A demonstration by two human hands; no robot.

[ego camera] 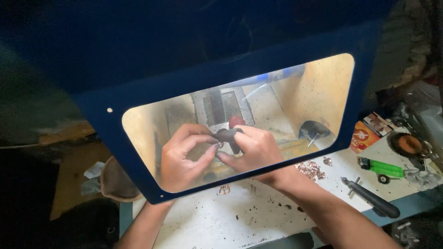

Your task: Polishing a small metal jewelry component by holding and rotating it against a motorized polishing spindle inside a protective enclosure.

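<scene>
Both my hands reach under a dark blue shield (230, 74) with a clear window (304, 97) and I see them through it. My left hand (182, 157) pinches a small metal piece (220, 145) at its fingertips. My right hand (254, 147) grips a dark rotary handpiece (229, 135) with a red tip (236, 121), held against that small piece. Behind them lies a metal grate (221, 106) inside the box.
On the white worktop (258, 216) lie a pile of copper-coloured small pieces (311, 169), one more piece (224, 189), a black-handled tool (371, 199), a green lighter (380, 168), an orange packet (364, 136) and a round disc (408, 144). A brown cup-like object (115, 182) sits left.
</scene>
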